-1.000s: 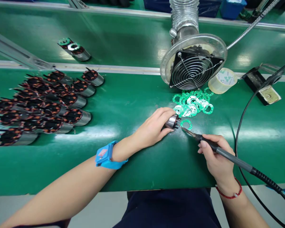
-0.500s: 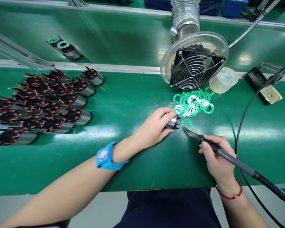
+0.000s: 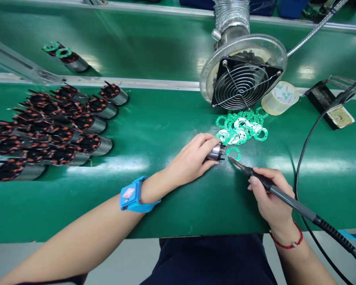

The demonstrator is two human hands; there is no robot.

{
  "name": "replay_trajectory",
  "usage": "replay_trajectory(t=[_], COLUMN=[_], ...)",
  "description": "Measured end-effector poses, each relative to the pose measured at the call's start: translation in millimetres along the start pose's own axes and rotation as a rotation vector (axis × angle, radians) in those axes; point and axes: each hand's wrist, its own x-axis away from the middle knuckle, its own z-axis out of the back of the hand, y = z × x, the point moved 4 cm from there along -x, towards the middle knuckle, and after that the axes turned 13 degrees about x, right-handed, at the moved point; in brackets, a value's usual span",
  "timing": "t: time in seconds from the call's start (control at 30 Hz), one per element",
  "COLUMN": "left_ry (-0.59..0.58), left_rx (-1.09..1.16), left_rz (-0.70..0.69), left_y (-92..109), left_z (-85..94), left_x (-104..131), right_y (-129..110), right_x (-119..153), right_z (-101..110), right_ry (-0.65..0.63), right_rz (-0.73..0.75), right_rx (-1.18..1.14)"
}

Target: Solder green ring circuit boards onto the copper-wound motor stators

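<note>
Here, the left hand [image 3: 192,159] clasps a metal cylinder [image 3: 215,152] — its pronged end jutting from the grasp, toward the soldering iron [image 3: 296,205] gripped in the right hand [image 3: 274,198].

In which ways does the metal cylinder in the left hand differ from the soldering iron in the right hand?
The metal cylinder is short and thick; the soldering iron is long and slim. The metal cylinder has a shiny silver side, whereas the soldering iron's handle is black and grey. Both are held, one in each hand.
</note>
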Motion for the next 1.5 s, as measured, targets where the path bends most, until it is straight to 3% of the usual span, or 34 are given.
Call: replay_trajectory(t=[0.13, 0.33, 0.43, 0.63, 0.83, 1.1, 1.5], left_ry=[-0.010, -0.016, -0.018, 0.003, 0.010, 0.006, 0.005], left_rx=[-0.001, -0.012, -0.027, -0.040, -0.047, -0.061, -0.084], left_rz=[-0.007, -0.041, -0.052, -0.084, -0.094, -0.115, -0.120], left_y=[0, 1, 0, 0, 1, 2, 2], left_z=[0.1, -0.3, -0.5, -0.2, -0.1, 0.3, -0.3], left_x=[0, 1, 1, 0, 0, 0, 0], right_y=[-3, -17, -20, -17, -17, -8, -3], right_x=[-1, 2, 4, 1, 0, -5, -12], right_z=[0, 0, -1, 5, 1, 3, -2], right_ry=[0.000, 0.018, 0.015, 0.139, 0.090, 0.067, -0.007], right_rz=[0.040, 0.375, 0.436, 0.332, 0.332, 0.119, -0.047], right_rx=[0.011, 0.137, 0.180, 0.129, 0.124, 0.081, 0.008])
